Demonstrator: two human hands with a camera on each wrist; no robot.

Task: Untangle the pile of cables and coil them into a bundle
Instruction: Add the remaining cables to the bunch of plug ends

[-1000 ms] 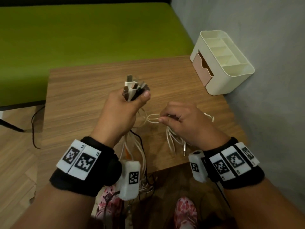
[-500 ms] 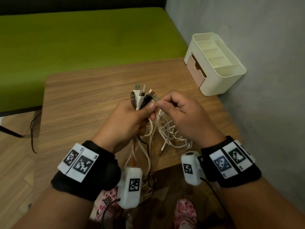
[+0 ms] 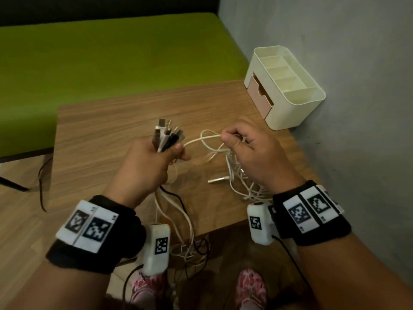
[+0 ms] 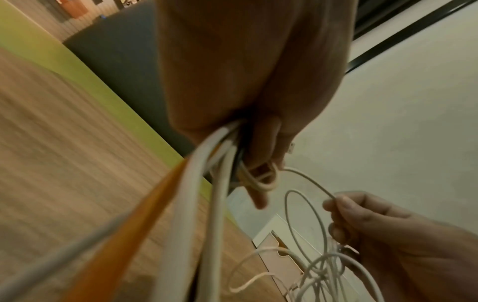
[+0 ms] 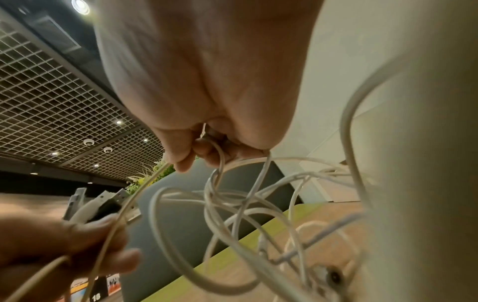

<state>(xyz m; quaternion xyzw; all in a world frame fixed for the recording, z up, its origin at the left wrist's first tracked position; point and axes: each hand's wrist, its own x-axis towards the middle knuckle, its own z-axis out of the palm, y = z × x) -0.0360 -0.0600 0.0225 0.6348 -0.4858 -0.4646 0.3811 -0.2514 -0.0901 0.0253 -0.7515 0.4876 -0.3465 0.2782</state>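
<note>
My left hand (image 3: 154,162) grips a bunch of cable plugs (image 3: 166,135), white, black and metal, pointing up above the wooden table (image 3: 107,135). Their cords (image 3: 176,211) hang down past the table's near edge, one of them orange (image 4: 124,235). My right hand (image 3: 248,151) pinches a thin white cable (image 3: 202,139) that stretches from the left fist, and holds a loose tangle of white loops (image 3: 237,177) beneath it. In the right wrist view the white loops (image 5: 232,204) dangle under the curled fingers (image 5: 207,151). A metal plug (image 3: 218,180) hangs just over the table.
A cream desk organiser (image 3: 288,86) with a pink drawer stands at the table's far right corner against a grey wall. A green bench (image 3: 107,54) lies behind the table. More cable slack (image 3: 192,249) dangles below the near edge, above my patterned shoes (image 3: 250,285).
My right hand was up against the left fist at the plugs; it has moved right, drawing a white cable out taut between the hands. The left hand still holds the plugs.
</note>
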